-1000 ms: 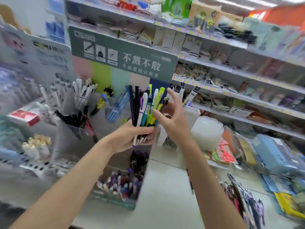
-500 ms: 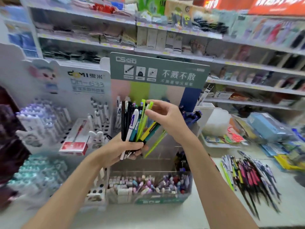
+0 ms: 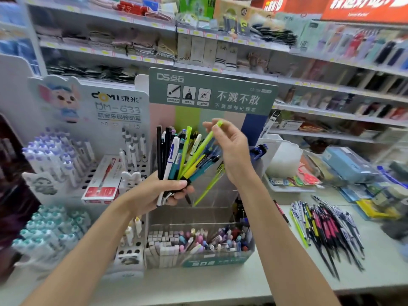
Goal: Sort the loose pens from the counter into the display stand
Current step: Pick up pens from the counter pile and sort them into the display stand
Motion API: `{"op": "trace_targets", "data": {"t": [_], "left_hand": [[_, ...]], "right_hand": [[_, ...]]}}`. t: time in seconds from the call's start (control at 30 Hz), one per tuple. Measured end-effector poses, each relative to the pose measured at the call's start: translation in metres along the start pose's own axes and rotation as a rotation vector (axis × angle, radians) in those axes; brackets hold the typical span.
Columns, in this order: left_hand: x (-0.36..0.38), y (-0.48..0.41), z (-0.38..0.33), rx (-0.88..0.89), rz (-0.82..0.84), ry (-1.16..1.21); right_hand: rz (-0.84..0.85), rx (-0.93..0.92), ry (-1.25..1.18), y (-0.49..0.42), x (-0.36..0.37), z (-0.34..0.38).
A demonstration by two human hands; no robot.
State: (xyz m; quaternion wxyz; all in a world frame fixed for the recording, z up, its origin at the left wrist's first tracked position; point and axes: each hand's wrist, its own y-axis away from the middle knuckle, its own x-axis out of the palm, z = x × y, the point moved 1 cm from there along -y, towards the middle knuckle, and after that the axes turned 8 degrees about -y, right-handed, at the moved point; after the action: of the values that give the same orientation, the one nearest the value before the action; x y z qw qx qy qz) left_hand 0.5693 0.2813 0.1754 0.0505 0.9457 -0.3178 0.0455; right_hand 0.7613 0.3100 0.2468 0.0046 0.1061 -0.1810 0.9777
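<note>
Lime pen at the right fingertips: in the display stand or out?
Out: right hand pinches the lime pen by its top, lower end among pens in the left hand.

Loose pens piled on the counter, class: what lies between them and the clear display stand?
In the head view, the right forearm crosses that stretch of counter, and one dark pen lies beside it, short of the pile.

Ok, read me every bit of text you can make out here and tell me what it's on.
"DS点石": green header card of the display stand.
"不溅不散": same card.
"DOMI 東米": white display board at left.
"DM-633": same board.
"DANCE": sock packet on the shelf.
Too blurred: orange banner, price tags, print on the pens.
</note>
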Motion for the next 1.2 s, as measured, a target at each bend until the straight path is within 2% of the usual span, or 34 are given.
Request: {"op": "trace_targets", "data": {"t": [0.1, 0.13, 0.2, 0.3, 0.37, 0.47, 0.6, 0.67, 0.7, 0.77, 0.83, 0.93, 1.07, 1.2], "left_hand": [[-0.003, 0.0, 0.005, -0.043, 0.023, 0.032], [-0.004, 0.0, 0.007, -0.05, 0.045, 0.037], [-0.003, -0.001, 0.009, -0.043, 0.101, 0.039], [0.003, -0.005, 0.007, -0.047, 0.134, 0.024], [0.006, -0.007, 0.007, -0.059, 0.14, 0.012], [0.006, -0.01, 0.01, -0.064, 0.182, -0.009], [0.007, -0.012, 0.017, -0.053, 0.184, 0.018], [0.006, -0.016, 0.019, -0.05, 0.143, 0.068], [0.005, -0.018, 0.019, -0.05, 0.122, 0.07], [0.004, -0.02, 0.02, -0.062, 0.068, 0.042], [0.003, -0.019, 0.024, -0.082, -0.028, 0.018], [-0.004, -0.014, 0.036, -0.071, -0.164, 0.072], [-0.008, -0.012, 0.046, -0.043, -0.259, 0.06], [-0.009, -0.014, 0.051, -0.046, -0.264, 0.015]], "right_hand": [[-0.16, 0.009, -0.518, -0.014, -0.017, 0.017], [-0.166, 0.01, -0.567, -0.02, -0.023, 0.022], [-0.104, 0.028, -0.379, -0.027, -0.026, 0.023], [0.136, 0.083, 0.237, -0.018, -0.01, 0.012], [0.276, 0.129, 0.476, -0.009, -0.003, 0.005], [0.313, 0.196, 0.463, -0.005, -0.007, 0.001], [0.334, 0.186, 0.509, -0.007, -0.014, 0.004], [0.229, 0.135, 0.495, -0.009, -0.015, 0.0], [0.107, 0.133, 0.431, -0.011, -0.015, -0.004], [-0.192, 0.12, 0.196, -0.016, -0.019, -0.01], [-0.394, 0.055, -0.038, -0.022, -0.029, -0.007], [-0.45, -0.044, -0.296, -0.023, -0.046, -0.01], [-0.471, -0.04, -0.111, -0.009, -0.039, -0.045], [-0.478, -0.026, 0.052, 0.005, -0.033, -0.077]]}}
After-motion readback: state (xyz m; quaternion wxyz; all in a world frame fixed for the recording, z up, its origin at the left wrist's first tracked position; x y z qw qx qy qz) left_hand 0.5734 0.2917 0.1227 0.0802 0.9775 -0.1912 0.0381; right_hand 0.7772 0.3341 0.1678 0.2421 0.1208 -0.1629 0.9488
